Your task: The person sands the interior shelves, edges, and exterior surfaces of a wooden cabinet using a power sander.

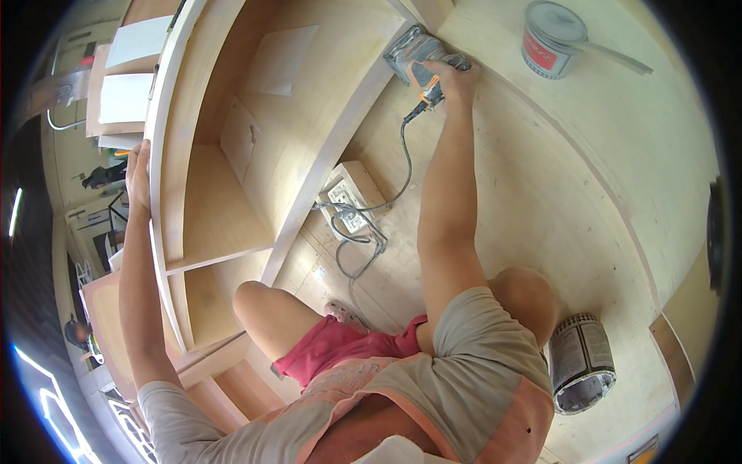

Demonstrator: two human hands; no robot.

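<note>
At the far end of a wooden cabinet frame (332,143), my right hand (457,80) is wrapped round an orange and grey electric sander (420,62). The sander's pad side rests against the frame's front edge, near its far corner. From its rear a black cord (406,151) hangs down in a curve. My left hand (139,174) is at the cabinet's outer left edge, with its fingers over the pale rim; it grips that edge. Part of the left fingers is hidden behind the edge.
A power strip in a wooden box (349,203), with tangled cord, sits beside the frame. A tin (552,39) with a stick across its lid stands at the far right. An open, stained tin (581,363) lies near my right knee. Papers (127,99) hang at the left.
</note>
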